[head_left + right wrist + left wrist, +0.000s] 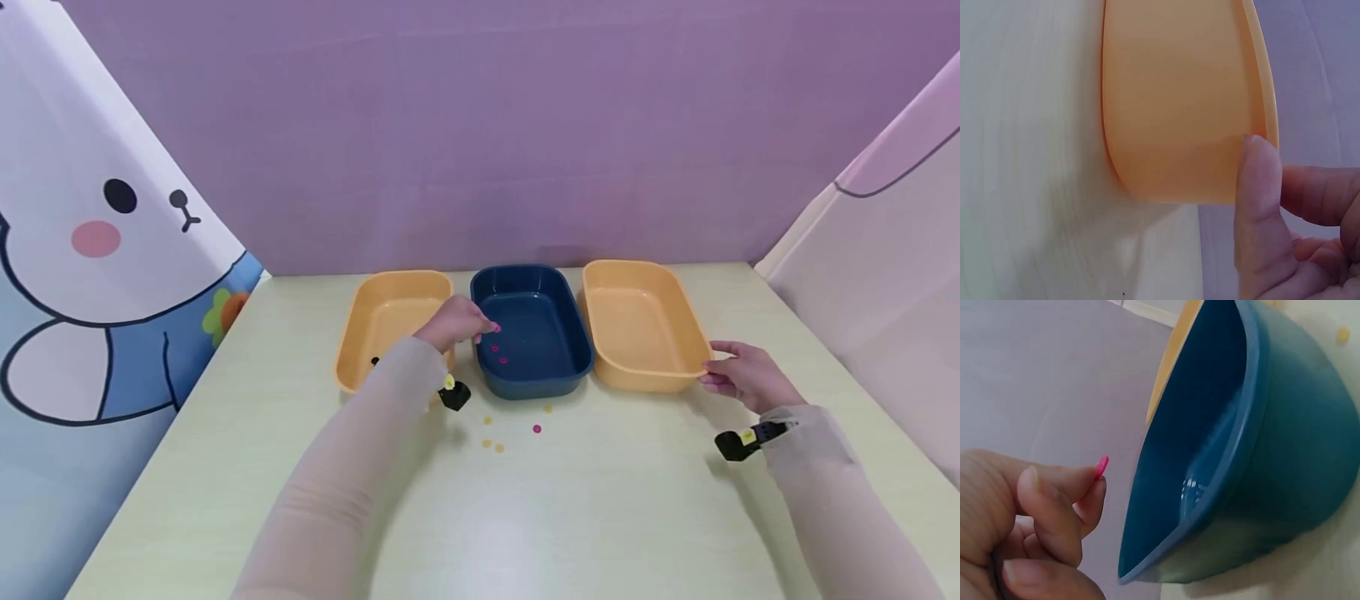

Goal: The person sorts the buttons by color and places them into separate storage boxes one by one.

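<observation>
Over the left rim of the dark blue bin point(534, 386), my left hand point(455, 323) pinches a small pink button-like disc point(1102, 467) between thumb and index finger. In the left wrist view the disc is held beside the blue bin, apart from its wall. Inside that bin lie more pink discs point(503, 361). My right hand point(750, 377) grips the near right corner of the right orange bin point(645, 379). In the right wrist view the thumb point(1260, 178) lies on the bin's wall near the rim, with a finger behind it.
A left orange bin point(348, 350), partly hidden by my left arm, has a black disc point(375, 361) in it. On the table before the blue bin lie several yellow discs point(487, 443) and one pink disc point(537, 429). A purple cloth wall point(487, 150) rises behind the bins.
</observation>
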Demonstrator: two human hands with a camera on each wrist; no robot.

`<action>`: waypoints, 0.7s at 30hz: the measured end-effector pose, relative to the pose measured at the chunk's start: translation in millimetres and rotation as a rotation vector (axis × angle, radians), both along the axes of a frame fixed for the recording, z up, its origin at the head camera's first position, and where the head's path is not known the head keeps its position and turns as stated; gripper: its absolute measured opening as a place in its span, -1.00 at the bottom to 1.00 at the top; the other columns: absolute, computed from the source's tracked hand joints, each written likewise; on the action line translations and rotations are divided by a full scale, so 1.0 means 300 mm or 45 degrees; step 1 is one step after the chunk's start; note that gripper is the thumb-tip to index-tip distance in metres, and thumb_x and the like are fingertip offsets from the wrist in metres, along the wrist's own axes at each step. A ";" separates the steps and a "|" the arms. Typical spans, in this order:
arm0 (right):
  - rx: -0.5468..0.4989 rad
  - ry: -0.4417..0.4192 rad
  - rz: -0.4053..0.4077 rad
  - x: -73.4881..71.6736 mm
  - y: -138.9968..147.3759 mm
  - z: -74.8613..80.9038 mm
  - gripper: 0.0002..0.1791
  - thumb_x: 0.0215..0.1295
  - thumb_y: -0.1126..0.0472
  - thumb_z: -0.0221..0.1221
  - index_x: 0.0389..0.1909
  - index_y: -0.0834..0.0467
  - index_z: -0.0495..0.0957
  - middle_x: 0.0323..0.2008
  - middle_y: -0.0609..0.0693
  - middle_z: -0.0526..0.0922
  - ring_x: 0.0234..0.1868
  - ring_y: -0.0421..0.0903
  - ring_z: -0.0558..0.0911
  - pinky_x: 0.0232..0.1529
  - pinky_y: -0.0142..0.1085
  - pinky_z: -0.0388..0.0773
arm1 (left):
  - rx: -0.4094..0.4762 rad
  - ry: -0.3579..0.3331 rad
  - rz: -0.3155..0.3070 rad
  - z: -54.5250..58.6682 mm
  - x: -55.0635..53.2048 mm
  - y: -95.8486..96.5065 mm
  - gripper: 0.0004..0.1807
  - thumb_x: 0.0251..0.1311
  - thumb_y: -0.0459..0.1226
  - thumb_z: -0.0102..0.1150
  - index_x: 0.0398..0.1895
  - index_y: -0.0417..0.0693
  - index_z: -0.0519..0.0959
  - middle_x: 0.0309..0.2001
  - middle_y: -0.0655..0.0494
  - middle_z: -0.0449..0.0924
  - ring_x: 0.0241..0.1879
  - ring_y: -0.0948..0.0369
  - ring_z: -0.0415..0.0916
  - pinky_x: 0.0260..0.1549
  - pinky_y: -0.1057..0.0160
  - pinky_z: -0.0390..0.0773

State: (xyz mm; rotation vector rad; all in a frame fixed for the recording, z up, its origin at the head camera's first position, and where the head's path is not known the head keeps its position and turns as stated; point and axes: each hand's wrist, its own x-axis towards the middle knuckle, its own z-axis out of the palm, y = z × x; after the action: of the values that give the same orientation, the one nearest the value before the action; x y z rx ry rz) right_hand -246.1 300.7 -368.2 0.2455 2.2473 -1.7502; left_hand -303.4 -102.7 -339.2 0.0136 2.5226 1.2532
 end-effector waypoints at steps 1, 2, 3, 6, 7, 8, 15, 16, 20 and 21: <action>0.005 -0.007 0.007 0.001 0.001 0.002 -0.28 0.40 0.44 -0.09 0.39 0.52 -0.30 -0.49 -0.12 0.60 -0.49 -0.24 0.66 -0.34 -0.40 0.60 | -0.011 0.004 0.007 0.005 -0.002 -0.003 -0.81 0.26 -0.27 0.19 -0.32 -0.24 0.69 -0.50 -0.08 0.59 -0.44 0.18 0.33 -0.39 0.28 0.26; 0.010 -0.013 0.013 0.002 0.002 0.003 -0.28 0.40 0.44 -0.10 0.39 0.51 -0.31 -0.49 -0.13 0.60 -0.49 -0.24 0.65 -0.33 -0.40 0.60 | -0.012 0.008 0.008 0.009 -0.004 -0.006 -0.81 0.26 -0.28 0.18 -0.37 -0.24 0.68 -0.52 -0.04 0.59 -0.41 0.18 0.36 -0.37 0.28 0.27; 0.015 -0.017 0.019 0.002 0.003 0.005 -0.28 0.41 0.44 -0.11 0.40 0.51 -0.31 -0.49 -0.13 0.60 -0.49 -0.24 0.65 -0.33 -0.40 0.60 | -0.012 0.012 0.013 0.013 -0.006 -0.007 -0.80 0.26 -0.28 0.18 -0.44 -0.22 0.67 -0.57 0.01 0.56 -0.36 0.18 0.39 -0.32 0.27 0.28; 0.029 -0.025 0.029 0.005 0.006 0.011 -0.29 0.42 0.43 -0.11 0.40 0.51 -0.32 -0.49 -0.13 0.60 -0.48 -0.24 0.65 -0.33 -0.40 0.59 | -0.003 0.029 0.028 0.016 -0.009 -0.007 -0.72 0.25 -0.28 0.19 -0.64 -0.15 0.58 -0.65 0.08 0.48 -0.30 0.17 0.44 -0.21 0.23 0.33; 0.030 -0.024 0.030 0.005 0.006 0.011 -0.29 0.42 0.43 -0.11 0.39 0.51 -0.32 -0.49 -0.12 0.60 -0.49 -0.24 0.65 -0.33 -0.40 0.59 | 0.001 0.032 0.033 0.014 -0.011 -0.006 -0.72 0.25 -0.29 0.19 -0.64 -0.15 0.58 -0.64 0.06 0.49 -0.26 0.17 0.47 -0.16 0.22 0.35; 0.027 -0.023 0.029 0.005 0.007 0.009 -0.29 0.42 0.43 -0.11 0.39 0.52 -0.31 -0.50 -0.12 0.60 -0.49 -0.24 0.65 -0.34 -0.41 0.59 | 0.002 0.035 0.032 0.010 -0.013 -0.006 -0.70 0.25 -0.30 0.19 -0.67 -0.16 0.55 -0.60 0.02 0.54 -0.22 0.16 0.49 -0.12 0.22 0.36; 0.021 0.011 0.017 0.010 0.005 -0.001 -0.29 0.41 0.45 -0.11 0.37 0.55 -0.32 -0.52 -0.14 0.60 -0.52 -0.27 0.63 -0.37 -0.43 0.58 | -0.100 0.058 0.027 0.017 -0.034 0.001 -0.71 0.25 -0.32 0.15 -0.66 -0.15 0.57 -0.31 -0.18 0.66 -0.09 0.15 0.55 0.09 0.19 0.41; 0.022 0.019 0.017 0.011 0.006 0.000 -0.29 0.41 0.45 -0.11 0.37 0.55 -0.32 -0.52 -0.15 0.60 -0.52 -0.28 0.63 -0.38 -0.43 0.58 | -0.119 0.069 0.026 0.022 -0.036 0.004 -0.72 0.25 -0.31 0.16 -0.64 -0.16 0.58 -0.33 -0.18 0.66 -0.11 0.15 0.56 0.05 0.20 0.42; 0.026 0.033 0.025 0.015 0.012 0.007 -0.29 0.41 0.45 -0.12 0.37 0.56 -0.32 -0.51 -0.15 0.59 -0.52 -0.29 0.62 -0.38 -0.44 0.58 | -0.225 0.102 0.025 0.042 -0.039 0.019 -0.67 0.22 -0.24 0.21 -0.71 -0.12 0.54 -0.50 -0.12 0.61 -0.22 0.11 0.55 -0.20 0.25 0.43; 0.023 0.031 0.026 0.015 0.012 0.008 -0.29 0.41 0.45 -0.11 0.37 0.56 -0.32 -0.51 -0.14 0.60 -0.52 -0.28 0.62 -0.38 -0.44 0.58 | -0.234 0.095 0.027 0.044 -0.040 0.024 -0.64 0.22 -0.22 0.23 -0.73 -0.12 0.51 -0.53 -0.10 0.59 -0.26 0.09 0.54 -0.27 0.26 0.41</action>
State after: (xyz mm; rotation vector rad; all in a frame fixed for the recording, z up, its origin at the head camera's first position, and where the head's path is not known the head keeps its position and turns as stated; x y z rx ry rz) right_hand -241.5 304.4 -365.9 0.2052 2.2757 -1.7320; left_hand -315.3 -95.6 -325.8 -0.0093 2.6996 1.0414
